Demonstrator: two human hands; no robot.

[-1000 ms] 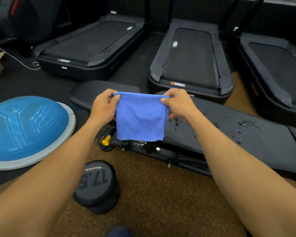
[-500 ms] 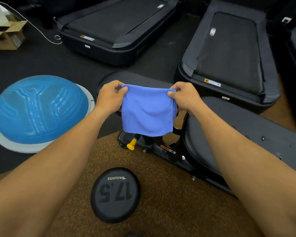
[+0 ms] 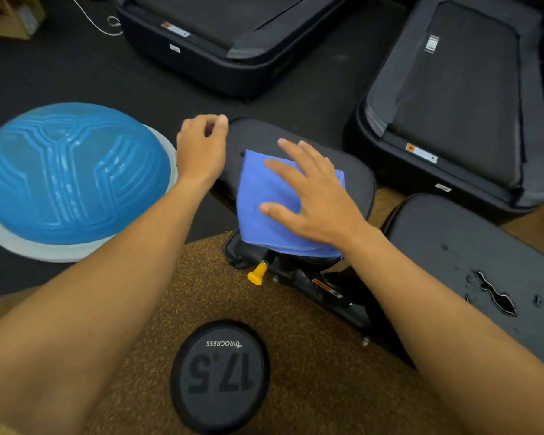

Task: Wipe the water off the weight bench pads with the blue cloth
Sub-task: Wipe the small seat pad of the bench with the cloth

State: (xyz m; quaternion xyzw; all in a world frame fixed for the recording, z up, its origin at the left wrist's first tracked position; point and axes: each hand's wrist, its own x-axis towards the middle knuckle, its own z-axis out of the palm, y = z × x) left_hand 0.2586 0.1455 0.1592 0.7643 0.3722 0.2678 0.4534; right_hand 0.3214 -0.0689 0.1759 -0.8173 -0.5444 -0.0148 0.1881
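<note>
cloth no longer stretched between both hands: now flat on seat pad, right hand spread, pressing it. left hand let go, loosely curled, empty, left of seat pad. puddle right of seat pad, on back pad, untouched. wiping just starting.

Soft blue cloth on matt black padded seat pad; speckled rubbery floor.
</note>
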